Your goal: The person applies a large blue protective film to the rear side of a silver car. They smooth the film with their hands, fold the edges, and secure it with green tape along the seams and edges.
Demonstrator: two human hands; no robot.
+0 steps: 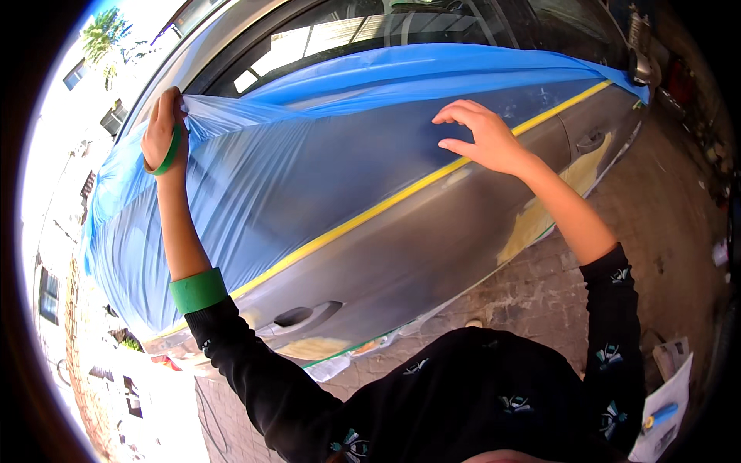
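My left hand (pixel 164 135) is raised at the upper left, its fingers closed on the gathered edge of a thin blue plastic sheet (pixel 231 193). A narrow green band (pixel 171 153) loops around that hand, and a wider green band (pixel 199 290) circles the forearm over the sleeve end. The sheet drapes over the upper side of a grey car (pixel 417 224), wrinkled near my left hand. Yellow tape (pixel 370 212) runs lengthwise along the doors at the sheet's lower border. My right hand (pixel 486 139) hovers near the sheet and tape, empty, thumb and fingers apart.
Car windows (pixel 370 31) show above the sheet, and a side mirror (pixel 644 69) juts out at the far right. Door handles (pixel 297 316) and beige patches (pixel 532 228) mark the lower panels. Brick paving (pixel 532 293) lies below. Paper (pixel 668 409) with a blue-handled tool (pixel 660 415) rests at lower right.
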